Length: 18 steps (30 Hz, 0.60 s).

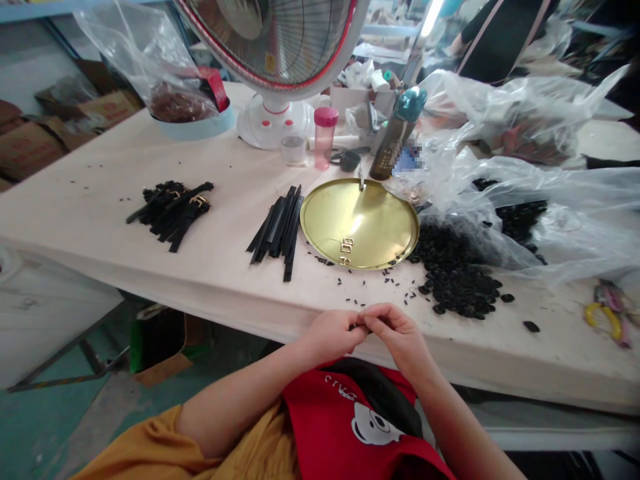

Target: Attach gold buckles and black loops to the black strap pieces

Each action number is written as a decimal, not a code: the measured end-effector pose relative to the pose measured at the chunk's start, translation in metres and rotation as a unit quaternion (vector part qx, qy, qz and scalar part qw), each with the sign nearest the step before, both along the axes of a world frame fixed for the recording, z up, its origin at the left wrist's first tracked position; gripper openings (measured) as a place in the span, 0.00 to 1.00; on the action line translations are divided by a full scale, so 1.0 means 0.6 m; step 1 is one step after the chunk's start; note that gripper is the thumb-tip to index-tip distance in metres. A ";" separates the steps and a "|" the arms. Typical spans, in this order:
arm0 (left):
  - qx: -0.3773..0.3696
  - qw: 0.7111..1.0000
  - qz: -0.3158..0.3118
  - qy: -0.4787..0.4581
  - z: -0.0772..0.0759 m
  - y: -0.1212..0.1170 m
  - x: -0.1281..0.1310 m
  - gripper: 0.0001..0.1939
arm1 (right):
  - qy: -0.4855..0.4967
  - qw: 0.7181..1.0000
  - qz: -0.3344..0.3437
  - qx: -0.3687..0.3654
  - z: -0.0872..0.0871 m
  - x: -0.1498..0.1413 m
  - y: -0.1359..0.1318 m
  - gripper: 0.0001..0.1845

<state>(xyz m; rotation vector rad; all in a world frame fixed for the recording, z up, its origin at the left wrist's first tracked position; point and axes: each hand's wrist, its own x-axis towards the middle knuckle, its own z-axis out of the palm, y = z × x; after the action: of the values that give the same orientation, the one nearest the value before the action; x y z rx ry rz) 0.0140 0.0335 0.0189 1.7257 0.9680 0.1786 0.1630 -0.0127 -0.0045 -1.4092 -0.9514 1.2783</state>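
Observation:
My left hand [336, 333] and my right hand [395, 328] meet at the table's front edge, fingertips pressed together. Between them shows a bit of a small dark piece [357, 327]; the fingers hide most of it. Beyond the hands lies a round gold-coloured tray [325, 227] with several small gold buckles [347, 247] near its front rim. Left of the tray is a bundle of flat black straps [276, 227]. Farther left sits a pile of black straps with gold buckles [173, 210]. A heap of small black loops [457, 277] is to the tray's right.
A large fan [273, 40] stands at the back, near a pink-lidded bottle [325, 140] and a dark spray bottle [393, 137]. Clear plastic bags [565, 233] cover the right side. Yellow-handled pliers [605, 320] lie far right. Black scraps [363, 283] dot the tabletop before the tray.

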 end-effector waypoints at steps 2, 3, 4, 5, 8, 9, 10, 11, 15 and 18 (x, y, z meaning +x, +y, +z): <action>-0.017 0.999 0.047 -0.020 -0.006 0.003 0.001 0.15 | 0.010 0.999 -0.040 -0.002 -0.004 -0.004 0.003 0.10; -0.015 0.997 0.067 -0.022 -0.007 0.007 0.001 0.15 | 0.022 0.998 -0.065 -0.007 -0.007 -0.004 0.005 0.11; -0.008 0.997 0.077 -0.020 -0.006 0.011 0.001 0.15 | 0.037 0.996 -0.084 -0.016 -0.011 -0.002 0.008 0.12; 0.001 0.997 0.078 -0.016 -0.005 0.017 0.001 0.15 | 0.050 0.994 -0.095 -0.025 -0.015 0.001 0.011 0.13; 0.024 0.998 0.057 -0.005 -0.003 0.028 0.004 0.14 | 0.087 0.990 -0.098 -0.047 -0.022 0.006 0.020 0.11; 0.030 0.998 0.054 -0.004 -0.003 0.029 0.006 0.14 | 0.110 0.988 -0.098 -0.052 -0.024 0.006 0.021 0.10; 0.035 0.998 0.054 -0.003 -0.005 0.029 0.009 0.14 | 0.142 0.983 -0.097 -0.057 -0.025 0.004 0.022 0.09; 0.038 0.998 0.058 -0.004 -0.008 0.027 0.013 0.14 | 0.178 0.977 -0.094 -0.064 -0.027 0.001 0.022 0.08; 0.028 0.997 0.065 -0.008 -0.021 0.018 0.019 0.11 | 0.270 0.954 -0.098 -0.086 -0.038 -0.009 0.016 0.07; -0.010 0.997 0.060 -0.054 -0.024 0.018 0.013 0.11 | 0.283 0.947 -0.118 -0.093 -0.041 -0.011 0.016 0.07</action>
<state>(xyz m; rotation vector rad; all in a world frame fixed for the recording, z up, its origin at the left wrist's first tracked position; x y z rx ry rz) 0.0221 0.0444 0.0048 1.6227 0.9914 0.3352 0.1566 -0.0030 -0.0291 -1.1487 -0.2693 1.4977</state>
